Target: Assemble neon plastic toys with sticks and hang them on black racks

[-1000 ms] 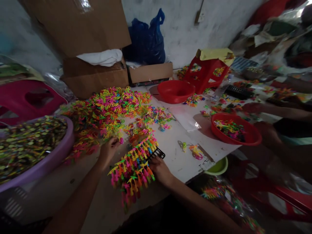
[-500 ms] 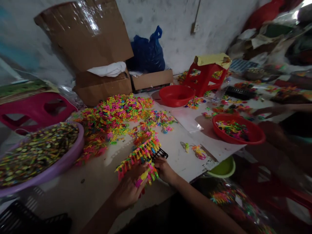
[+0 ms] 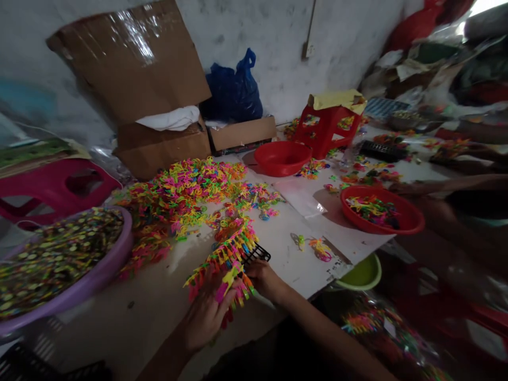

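A black plastic grid rack [image 3: 257, 255] lies on the table, with rows of small bright plastic pieces [image 3: 234, 246] in yellow, pink, orange and green hanging along it. My left hand [image 3: 206, 315] is at the near left end of the rack, closed around several colored plastic pieces [image 3: 228, 283]. At the near right corner, my right hand [image 3: 265, 279] has its fingers bent together against the rack and an orange piece; what its fingertips pinch is hidden. Behind the rack spreads a large heap of similar colored pieces [image 3: 198, 185].
A purple basin [image 3: 126, 238] full of small pieces stands left. One red basin [image 3: 281, 159] is at the back, another [image 3: 413, 219] at right beside a co-worker's arm [image 3: 436, 185]. A clear plastic bag [image 3: 304, 198] and a few loose pieces [image 3: 319, 248] lie right of the rack.
The view has shifted slightly, so most things sit a little further left. Both hands stay at the rack, with small finger movements. The co-worker's arm at right has moved.
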Demonstrator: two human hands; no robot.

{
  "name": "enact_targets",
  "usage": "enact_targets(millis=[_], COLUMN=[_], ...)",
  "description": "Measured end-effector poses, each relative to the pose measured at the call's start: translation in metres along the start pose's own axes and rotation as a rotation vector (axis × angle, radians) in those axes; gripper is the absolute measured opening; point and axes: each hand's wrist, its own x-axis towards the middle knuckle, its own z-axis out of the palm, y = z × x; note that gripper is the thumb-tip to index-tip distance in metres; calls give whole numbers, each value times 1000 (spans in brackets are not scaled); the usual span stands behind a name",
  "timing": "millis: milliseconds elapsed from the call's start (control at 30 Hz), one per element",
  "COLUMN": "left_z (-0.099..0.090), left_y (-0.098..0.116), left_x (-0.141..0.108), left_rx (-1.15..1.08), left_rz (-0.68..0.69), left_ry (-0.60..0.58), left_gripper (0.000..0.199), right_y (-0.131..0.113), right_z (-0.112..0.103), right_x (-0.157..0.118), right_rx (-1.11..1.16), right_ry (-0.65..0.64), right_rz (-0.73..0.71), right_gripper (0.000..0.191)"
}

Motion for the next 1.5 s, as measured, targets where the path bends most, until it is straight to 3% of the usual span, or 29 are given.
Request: enact_targets(millis=[100,167,267,333,433,500,600,667,767,900,1167,1333,1400,1500], left_z=[-8,-12,-9,-7,-16,-28,-38,-32,-11,2,3,-1,-11,-27], left_y=[14,28,49,56,52,38,9,-6,-16,-13,-4,-2,-13,-48], left_x=[5,13,29,39,48,52,59,61,54,36,6,5,11,31], left_rx=[-237,-409,-647,-852,-1087,-995,-463,-126,181,405,428,290,102,-208], left_rz=[-327,-512,-588,-623,-671,-633,-454,-287,-104,-3,-6,-61,-166,-468], left_ry=[186,316,417,363,111,-5,24,-30,-192,-170,-80,-59,-22,120], left_gripper=[28,20,13,17,42,59,47,41,37,34,33,33,34,37], right_y=[-26,-51,-85,-95,-81,-56,-14,6,15,6,-3,-8,-10,-12], right_z=[-31,-46,-51,-50,-53,-58,-55,-43,-21,-1,23,21,19,22], right_x=[0,1,4,6,9,9,6,3,-1,-4,-15,-6,-4,-6], right_rx=[242,412,520,514,497,493,495,523,523,303,-98,-300,-334,-315], right_ry=[193,251,255,314,348,378,464,452,308,154,-2,-123,-158,-182], right_rz=[130,160,58,37,68,132,286,347,300,150,0,65,97,83], right_gripper=[20,24,18,13,14,16,23,29,30,32,30,18,18,18])
